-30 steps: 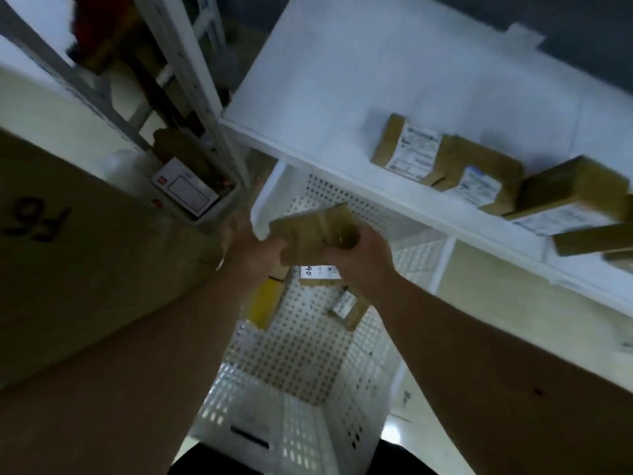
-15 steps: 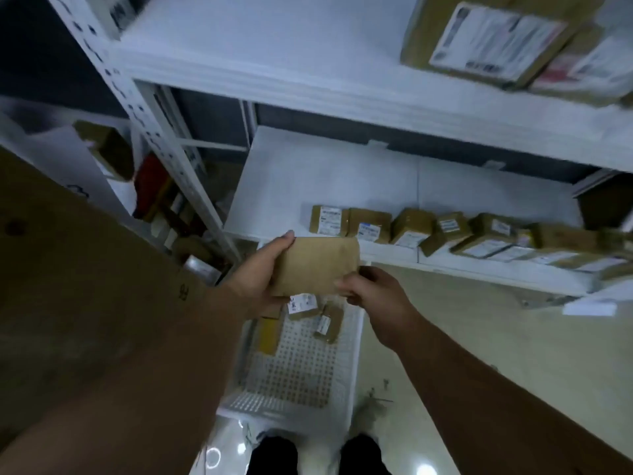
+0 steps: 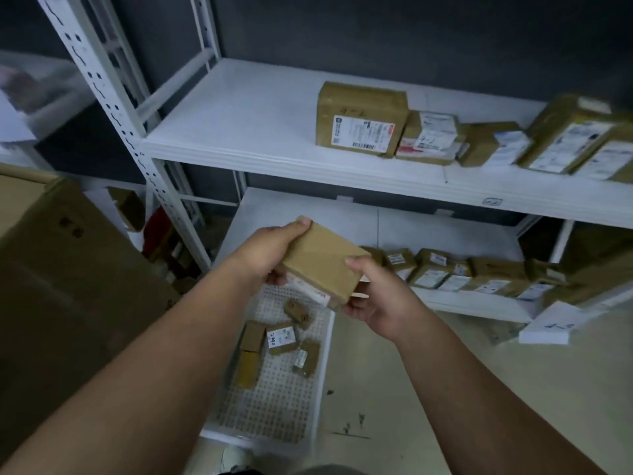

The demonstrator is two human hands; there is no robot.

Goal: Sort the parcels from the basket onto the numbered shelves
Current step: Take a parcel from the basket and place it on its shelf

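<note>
A small brown cardboard parcel [image 3: 320,262] is held in front of me above the white perforated basket [image 3: 274,406]. My left hand [image 3: 270,250] grips its left end with the thumb on the top edge. My right hand [image 3: 373,296] grips its right lower corner. A white label shows on the parcel's underside. Several small parcels [image 3: 281,337] lie on the basket's floor. The upper white shelf [image 3: 239,132] holds a row of parcels [image 3: 363,120] at its right. On the lower shelf [image 3: 411,228], another row of parcels [image 3: 445,272] stands along the front edge.
A large brown cardboard box [image 3: 68,286] fills the left side. A white perforated shelf post [image 3: 113,108] rises at the left. A white slip with writing [image 3: 548,329] lies on the floor at the right, by the lower shelf.
The view has lifted from the basket to the shelves. Both hands have raised the parcel out of the basket and tilted it, so its labelled underside now shows.
</note>
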